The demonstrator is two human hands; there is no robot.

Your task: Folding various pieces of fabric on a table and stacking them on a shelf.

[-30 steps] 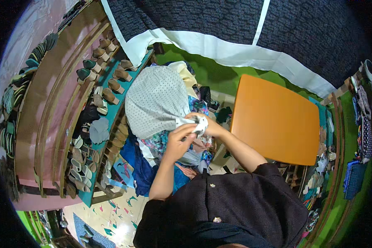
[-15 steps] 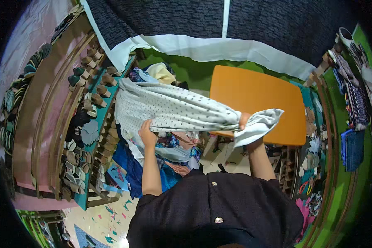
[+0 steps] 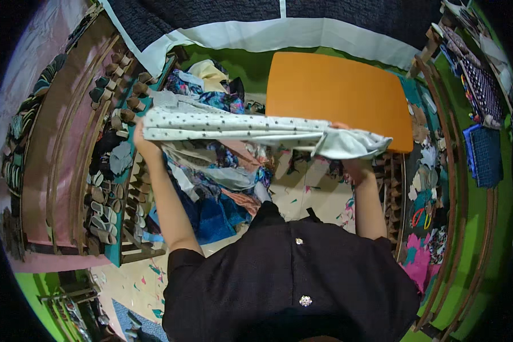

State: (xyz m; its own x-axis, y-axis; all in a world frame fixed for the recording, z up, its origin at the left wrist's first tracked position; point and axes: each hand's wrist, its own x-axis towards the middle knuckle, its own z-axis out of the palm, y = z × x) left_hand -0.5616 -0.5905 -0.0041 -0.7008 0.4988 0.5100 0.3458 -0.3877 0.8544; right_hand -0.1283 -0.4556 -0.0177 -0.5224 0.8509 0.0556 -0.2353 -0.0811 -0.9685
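A long white cloth with small dark star-like prints (image 3: 233, 126) is stretched sideways between my two hands, gathered into lengthwise folds. My left hand (image 3: 145, 138) grips its left end, the fingers mostly behind the fabric. At the other end my right hand (image 3: 353, 162) is closed round the cloth, and a loose white flap hangs over it, hiding most of the fingers. Below and beyond the cloth lies a heap of mixed fabrics (image 3: 228, 174), with blue, peach and floral pieces. The right end of the cloth passes over the near edge of an orange tabletop (image 3: 336, 91).
To the left, a teal-edged rack (image 3: 117, 228) holds rows of shoe forms (image 3: 102, 219). Another rack with scraps and pink material (image 3: 419, 262) stands on the right, near hanging blue cloth (image 3: 484, 157). Small scraps litter the pale floor (image 3: 302, 194). A dark curtain (image 3: 211, 14) hangs behind.
My left hand has moved left along the cloth to its far end, drawing it out straighter and narrower. The spread-out part on the left is now gathered. My view has shifted slightly.
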